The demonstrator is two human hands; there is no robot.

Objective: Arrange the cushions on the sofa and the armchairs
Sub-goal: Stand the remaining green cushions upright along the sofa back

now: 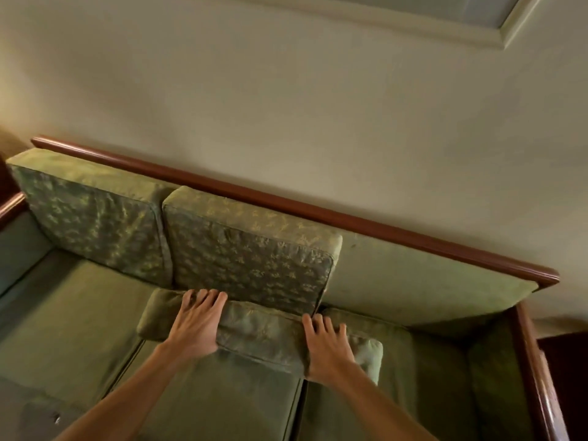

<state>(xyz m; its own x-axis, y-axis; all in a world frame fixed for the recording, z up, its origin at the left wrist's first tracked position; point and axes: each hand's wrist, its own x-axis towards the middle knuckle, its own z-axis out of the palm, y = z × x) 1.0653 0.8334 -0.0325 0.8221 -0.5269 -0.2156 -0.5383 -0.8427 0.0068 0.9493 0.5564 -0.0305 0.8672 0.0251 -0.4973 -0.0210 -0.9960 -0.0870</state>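
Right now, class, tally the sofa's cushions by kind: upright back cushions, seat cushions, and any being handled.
Upright back cushions: 2
Seat cushions: 3
Cushion under both hands: 1
Total: 6

We see the long green upholstered sofa with a wooden top rail [413,275] set against the wall [286,106]. Two patterned green back cushions stand side by side against its backrest: one at the left end [92,211], the other [251,253] in the middle. The right part of the backrest is bare. A third green cushion [261,335] lies flat on the seat before the middle one, with our left hand [194,323] and right hand [327,348] on top of it.
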